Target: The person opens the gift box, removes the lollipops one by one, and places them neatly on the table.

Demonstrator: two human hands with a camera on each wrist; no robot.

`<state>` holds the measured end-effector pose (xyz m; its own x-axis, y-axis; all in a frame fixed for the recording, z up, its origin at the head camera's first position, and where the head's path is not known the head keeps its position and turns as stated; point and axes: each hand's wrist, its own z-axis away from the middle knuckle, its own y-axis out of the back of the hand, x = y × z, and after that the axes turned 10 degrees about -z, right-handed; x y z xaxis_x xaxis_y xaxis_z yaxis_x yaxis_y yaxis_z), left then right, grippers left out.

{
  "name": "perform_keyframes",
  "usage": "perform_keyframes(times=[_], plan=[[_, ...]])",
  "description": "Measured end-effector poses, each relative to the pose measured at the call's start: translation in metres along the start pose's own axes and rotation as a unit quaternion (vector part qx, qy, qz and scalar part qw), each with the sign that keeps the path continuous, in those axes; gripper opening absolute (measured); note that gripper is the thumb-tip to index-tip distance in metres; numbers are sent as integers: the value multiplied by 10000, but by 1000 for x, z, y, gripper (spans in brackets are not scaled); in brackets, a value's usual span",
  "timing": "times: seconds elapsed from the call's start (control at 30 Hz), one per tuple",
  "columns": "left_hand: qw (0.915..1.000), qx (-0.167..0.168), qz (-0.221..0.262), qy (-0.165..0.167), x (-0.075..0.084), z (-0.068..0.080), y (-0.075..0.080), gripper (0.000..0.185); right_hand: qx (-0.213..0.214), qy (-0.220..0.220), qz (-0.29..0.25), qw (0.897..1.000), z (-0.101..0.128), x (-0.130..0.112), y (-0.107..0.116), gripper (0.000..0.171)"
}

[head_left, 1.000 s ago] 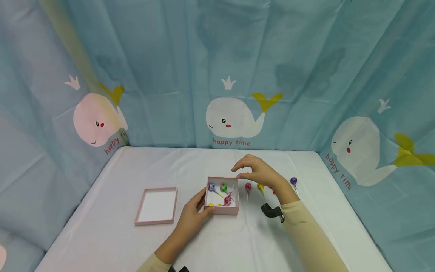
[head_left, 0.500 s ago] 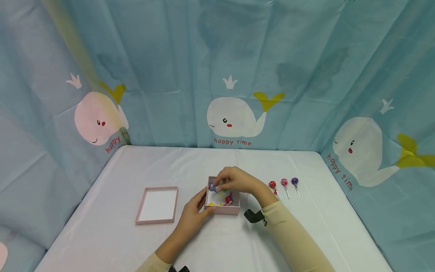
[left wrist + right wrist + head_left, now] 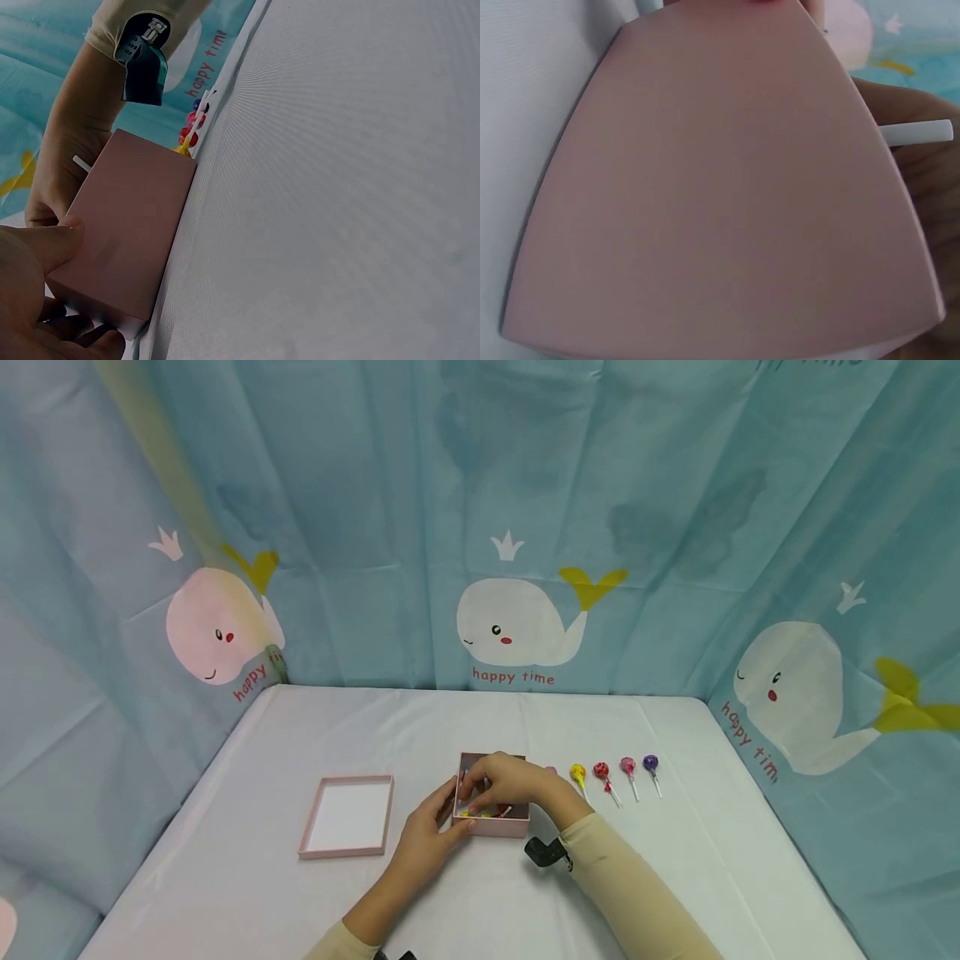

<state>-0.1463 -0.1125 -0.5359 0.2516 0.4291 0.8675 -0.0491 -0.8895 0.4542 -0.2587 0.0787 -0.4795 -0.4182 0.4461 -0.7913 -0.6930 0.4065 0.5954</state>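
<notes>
A small pink box [image 3: 513, 821] stands open on the white table. My left hand [image 3: 442, 814] grips its near left corner, thumb [image 3: 41, 251] on the front wall [image 3: 127, 232]. Reaching into the box from above, my right hand [image 3: 487, 785] has its fingers curled and hides most of the contents. A white lollipop stick [image 3: 919, 133] pokes out beside those fingers, also in the left wrist view [image 3: 79, 162]. A yellow lollipop [image 3: 472, 813] shows at the box's front. The box wall [image 3: 720, 187] fills the right wrist view.
The pink lid [image 3: 347, 816] lies upturned left of the box. A row of lollipops lies right of it: yellow [image 3: 577, 772], red [image 3: 601, 770], pink [image 3: 627, 765], purple [image 3: 650, 762]. A whale-print curtain [image 3: 517, 618] closes in the table's back and sides.
My right hand has come from above the box's back right corner down and left into the box. The left hand and box have stayed put. The lollipop row is now uncovered.
</notes>
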Motion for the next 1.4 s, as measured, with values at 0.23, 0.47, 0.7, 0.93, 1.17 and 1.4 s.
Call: perform_keyframes(times=[0.23,0.47,0.7,0.93,1.17,1.4], plan=[[10000,-28,-33,-18,1,0,1,79,-341,49,396,9986,-7,6,-4,19],[10000,33,-24,-74,-3,1,-1,78,-369,171,905,9951,-7,4,-10,20],[9999,75,52,48,-2,3,0,79,-342,31,1042,9940,-7,-2,-12,19],[9998,127,114,-35,-2,3,1,78,-313,166,983,9945,-7,-2,-12,18],[9999,89,41,-78,-3,2,0,78,-121,549,760,9955,-4,2,-7,16],[9999,-52,-87,-5,-2,0,0,79,333,554,402,9971,1,4,0,19]])
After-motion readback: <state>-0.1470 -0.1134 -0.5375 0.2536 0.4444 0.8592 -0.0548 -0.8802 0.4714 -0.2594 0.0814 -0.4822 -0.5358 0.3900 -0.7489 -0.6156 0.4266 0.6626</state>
